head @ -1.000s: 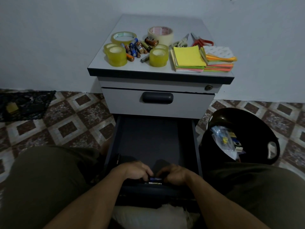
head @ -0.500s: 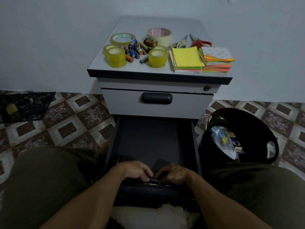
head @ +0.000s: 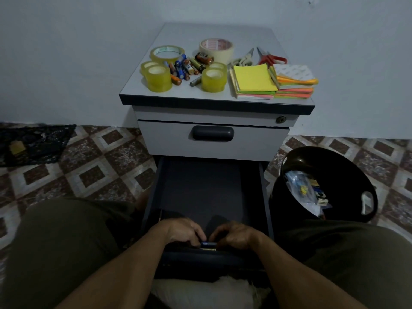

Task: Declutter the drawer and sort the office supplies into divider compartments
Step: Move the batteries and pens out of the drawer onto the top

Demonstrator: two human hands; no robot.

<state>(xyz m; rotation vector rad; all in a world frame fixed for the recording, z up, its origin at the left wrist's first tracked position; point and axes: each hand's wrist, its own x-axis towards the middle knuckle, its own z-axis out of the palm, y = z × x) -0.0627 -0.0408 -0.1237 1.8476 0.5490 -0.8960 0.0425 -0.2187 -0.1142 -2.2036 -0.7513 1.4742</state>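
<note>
Both hands sit at the lower centre of the frame, over the near edge of the open drawer (head: 200, 186). The left hand (head: 182, 230) and the right hand (head: 236, 234) have their fingers curled and pinch a small blue cylinder (head: 209, 244) between them, one hand at each end. It is too dim to tell exactly what the cylinder is. It lies just inside the drawer's front wall, and the dark floor of the drawer stretches away behind it. Above, the cabinet's upper drawer is closed, with a dark handle (head: 213, 133) at its middle. On the cabinet top (head: 178, 27), in the upper centre, stand yellow tape rolls (head: 158, 79), a cream tape roll (head: 216, 47) and a heap of loose batteries (head: 185, 65) between them. To the right of these lie grey scissors (head: 242, 60), red scissors (head: 270, 59) and stacks of coloured sticky notes (head: 254, 82). At the right of the frame a black bin (head: 281, 197) stands on the tiled floor (head: 89, 175), just beside the drawer, with wrappers inside it.
</note>
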